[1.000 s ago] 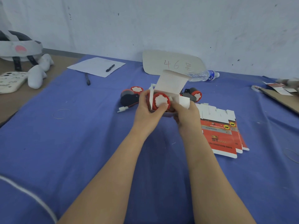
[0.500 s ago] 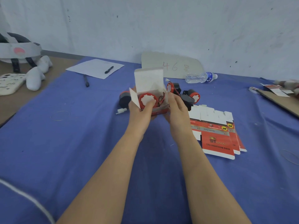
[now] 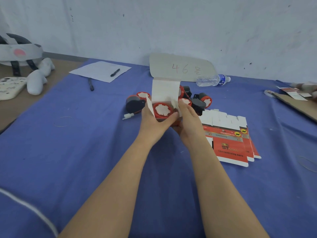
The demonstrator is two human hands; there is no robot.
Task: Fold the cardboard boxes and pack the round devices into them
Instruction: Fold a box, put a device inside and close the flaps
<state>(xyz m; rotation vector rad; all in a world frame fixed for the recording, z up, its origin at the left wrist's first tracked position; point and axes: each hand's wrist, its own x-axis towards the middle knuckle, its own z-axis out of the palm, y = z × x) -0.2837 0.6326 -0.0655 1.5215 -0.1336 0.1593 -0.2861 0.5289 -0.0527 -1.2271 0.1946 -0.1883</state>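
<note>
The person is holding one small red-and-white cardboard box (image 3: 165, 91) up off the blue-covered counter (image 3: 85, 134). It is folded into shape, with its white lid flap standing open. A round red device with a white centre (image 3: 162, 109) is sitting inside, its face showing through the open top.

The left hand (image 3: 152, 122) is gripping the box from below and from the left, with the thumb lying across the front edge. The right hand (image 3: 190, 122) is gripping the right side, its fingers (image 3: 183, 108) curling round the side flap there. Neither hand is free.

By my reading, this box is nearing completion. The device is in, but the side flaps are sticking out and the lid is waiting to be tucked down.

A good deal is remaining. Several loose round devices (image 3: 135, 102) are lying in a cluster on the counter just behind the held box. A fanned stack of flat red-and-white box blanks (image 3: 229, 140) is lying unfolded just to the right of the right hand. No closed, packed box is showing anywhere in view, so the task is looking to be in its early part.
</note>
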